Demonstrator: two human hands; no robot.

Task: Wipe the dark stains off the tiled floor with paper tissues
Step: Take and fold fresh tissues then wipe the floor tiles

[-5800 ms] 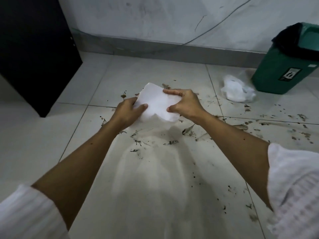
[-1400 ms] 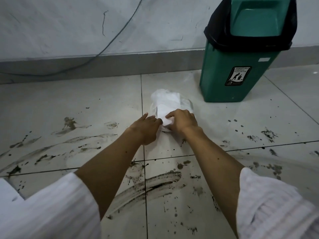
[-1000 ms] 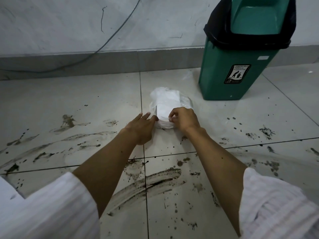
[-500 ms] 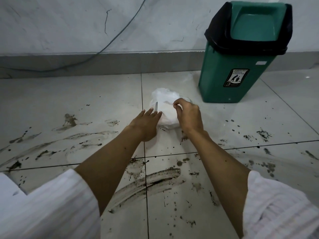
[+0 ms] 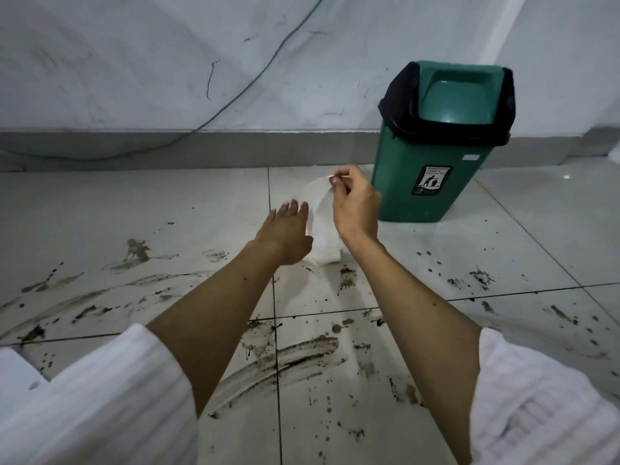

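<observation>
A white pack of paper tissues [image 5: 323, 251] lies on the tiled floor [image 5: 201, 209] left of the bin. My right hand [image 5: 354, 204] pinches the top edge of one white tissue [image 5: 318, 199] and holds it lifted above the pack. With straight fingers, my left hand [image 5: 285, 234] rests against the left side of the pack. Dark smeared stains [image 5: 285, 364] streak the tiles in front of me, more stains [image 5: 137, 253] lie to the left and splatters [image 5: 479, 280] to the right.
A green swing-lid bin [image 5: 439, 142] with a black rim stands against the wall at right of the pack. A grey skirting [image 5: 167, 149] runs along the wall base, and a thin cable [image 5: 235, 95] hangs across the wall.
My right hand has pulled a tissue up out of the pack and risen. My left hand has flattened beside the pack. Earlier, both hands held a tissue over stains further left.
</observation>
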